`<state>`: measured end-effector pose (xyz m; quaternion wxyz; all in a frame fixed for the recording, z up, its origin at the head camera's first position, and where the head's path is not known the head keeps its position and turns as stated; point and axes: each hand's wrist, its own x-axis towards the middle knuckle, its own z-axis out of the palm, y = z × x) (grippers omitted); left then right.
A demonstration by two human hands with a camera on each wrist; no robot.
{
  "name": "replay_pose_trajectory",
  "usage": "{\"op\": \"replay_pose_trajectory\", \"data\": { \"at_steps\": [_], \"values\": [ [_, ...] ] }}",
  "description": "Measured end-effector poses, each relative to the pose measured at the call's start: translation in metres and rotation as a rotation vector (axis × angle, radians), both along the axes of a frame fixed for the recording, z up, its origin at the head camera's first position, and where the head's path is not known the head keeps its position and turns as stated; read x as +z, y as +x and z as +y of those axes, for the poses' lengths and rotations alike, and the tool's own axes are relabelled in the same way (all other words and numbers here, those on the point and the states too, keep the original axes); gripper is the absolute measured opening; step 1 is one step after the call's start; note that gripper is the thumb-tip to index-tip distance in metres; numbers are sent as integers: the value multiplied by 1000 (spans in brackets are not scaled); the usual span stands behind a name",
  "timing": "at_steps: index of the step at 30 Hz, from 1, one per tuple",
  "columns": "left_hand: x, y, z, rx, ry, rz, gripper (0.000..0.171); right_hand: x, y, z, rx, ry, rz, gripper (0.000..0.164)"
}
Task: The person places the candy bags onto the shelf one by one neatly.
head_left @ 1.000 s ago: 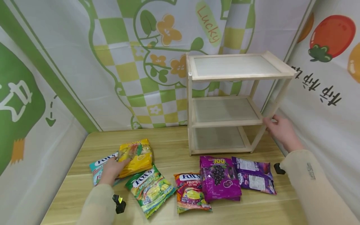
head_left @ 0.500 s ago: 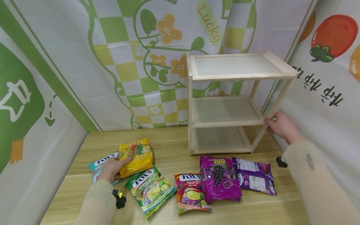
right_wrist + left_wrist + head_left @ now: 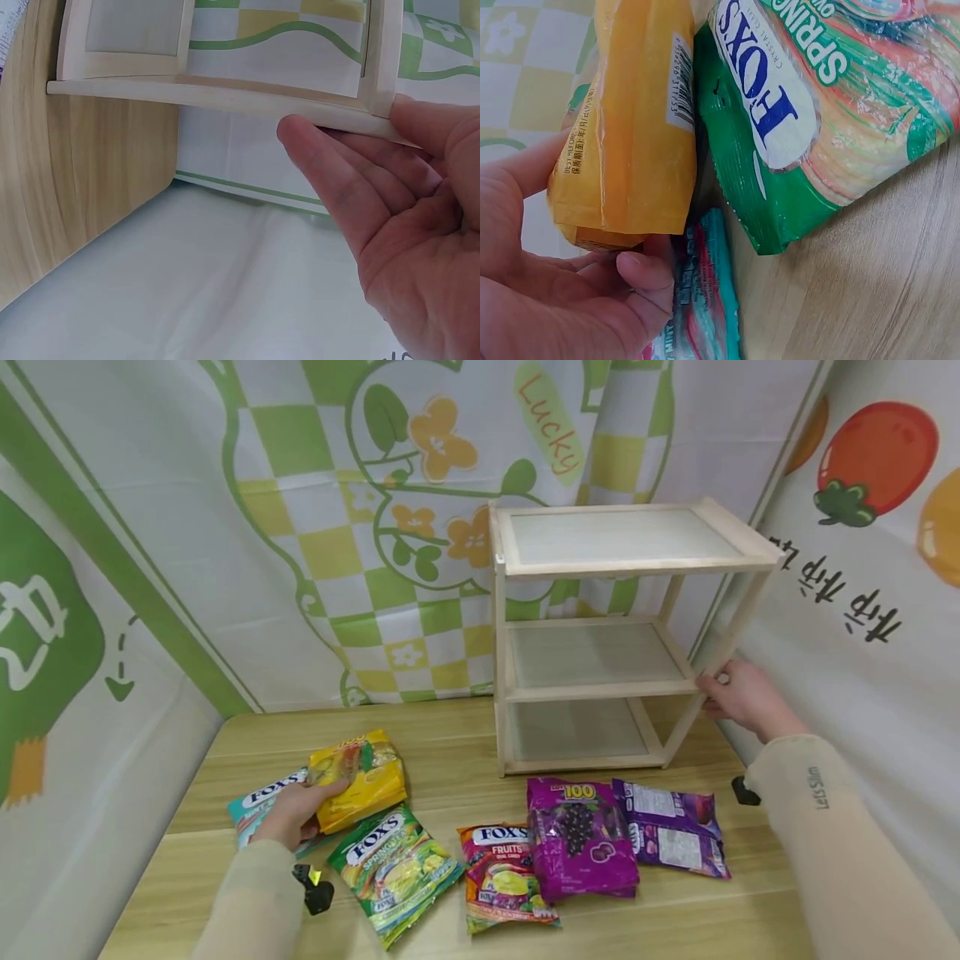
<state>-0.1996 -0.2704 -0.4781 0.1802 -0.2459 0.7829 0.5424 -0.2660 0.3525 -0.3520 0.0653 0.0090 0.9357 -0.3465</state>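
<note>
My left hand (image 3: 293, 810) grips the near left side of a yellow candy bag (image 3: 360, 781), thumb on its front and fingers beneath, as the left wrist view shows. That bag overlaps a teal Fox's bag (image 3: 258, 802) on its left and a green Fox's bag (image 3: 393, 872) nearer me. At the right, my right hand (image 3: 752, 697) holds the front right post of a three-tier pale wooden shelf rack (image 3: 600, 695) at middle-shelf height. Seen from the right wrist, the thumb and fingers pinch that slim wooden post (image 3: 225, 99).
In front of the rack lie an orange-red Fox's Fruits bag (image 3: 508, 877), a purple grape candy bag (image 3: 579, 839) and a dark purple bag (image 3: 671, 828) back side up. Printed cloth (image 3: 427, 635) walls in the wooden table (image 3: 600, 918) at the back and sides.
Both hands keep their hold, and the bags and rack stay where they are. The head view has shifted slightly.
</note>
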Motion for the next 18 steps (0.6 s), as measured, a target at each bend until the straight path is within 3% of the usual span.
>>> {"op": "replay_pose_trajectory", "data": {
  "at_steps": [5,11,18],
  "values": [
    [2,2,1,-3,59,9,80,-1,0,1,4,3,13,60],
    [2,-1,2,36,74,-5,89,-1,1,3,4,-27,11,60],
    [3,-1,3,32,128,29,91,-1,1,2,1,-49,5,59]
  ]
}}
